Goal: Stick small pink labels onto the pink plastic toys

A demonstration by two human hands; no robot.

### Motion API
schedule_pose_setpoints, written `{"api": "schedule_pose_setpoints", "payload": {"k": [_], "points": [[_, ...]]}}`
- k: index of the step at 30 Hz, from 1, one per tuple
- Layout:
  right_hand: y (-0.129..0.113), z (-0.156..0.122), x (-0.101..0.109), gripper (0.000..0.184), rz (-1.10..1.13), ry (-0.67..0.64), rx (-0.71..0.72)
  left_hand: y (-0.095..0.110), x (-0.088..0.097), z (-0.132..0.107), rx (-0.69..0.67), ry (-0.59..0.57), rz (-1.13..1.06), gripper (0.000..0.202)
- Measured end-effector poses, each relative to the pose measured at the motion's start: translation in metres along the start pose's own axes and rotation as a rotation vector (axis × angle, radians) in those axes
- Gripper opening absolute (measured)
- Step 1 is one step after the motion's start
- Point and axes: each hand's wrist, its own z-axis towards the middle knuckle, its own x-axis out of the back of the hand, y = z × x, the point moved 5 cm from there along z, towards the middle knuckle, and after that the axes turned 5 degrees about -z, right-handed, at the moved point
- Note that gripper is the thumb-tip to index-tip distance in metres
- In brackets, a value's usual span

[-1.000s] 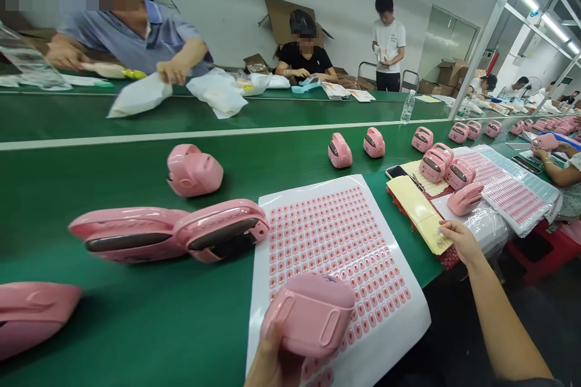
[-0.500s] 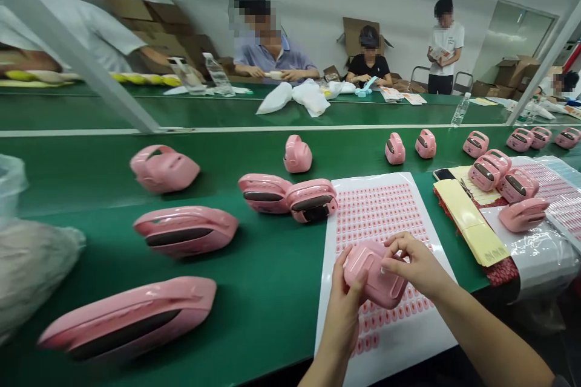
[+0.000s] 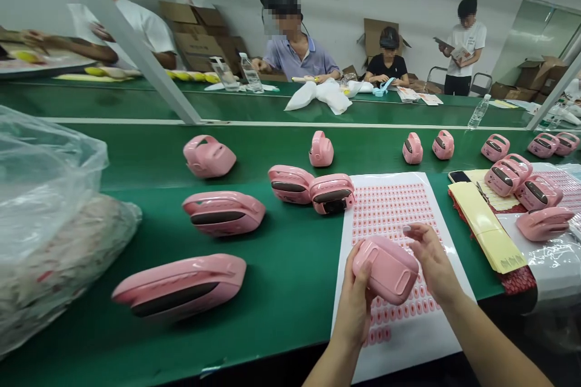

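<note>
My left hand [image 3: 353,305] grips a pink plastic device [image 3: 385,269] from its left side and holds it above a white sheet of small pink stickers [image 3: 390,217]. My right hand [image 3: 429,260] is at the device's right edge, its fingers curled and touching the casing. Whether a sticker sits on a fingertip I cannot make out. The sheet lies on the green conveyor belt [image 3: 281,266] in front of me.
Several more pink devices [image 3: 222,213] lie along the belt. A plastic bag [image 3: 49,217] bulges at the left. Yellow backing sheets [image 3: 488,227] and more devices lie at the right. Several people work at the far side beyond a metal post [image 3: 149,72].
The view has swung left. My right hand came from the yellow sheets at the right to the device. The device now sits tilted between both hands over the sticker sheet.
</note>
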Motion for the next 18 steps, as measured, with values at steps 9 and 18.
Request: {"api": "schedule_pose_setpoints", "payload": {"k": [9, 18], "points": [[0.011, -0.020, -0.019, 0.038, -0.106, 0.153, 0.242, -0.003, -0.006, -0.010, -0.110, -0.068, -0.060, 0.087], [0.009, -0.028, -0.021, 0.038, -0.173, 0.156, 0.331, -0.002, -0.006, -0.012, -0.127, 0.057, -0.090, 0.078]]}}
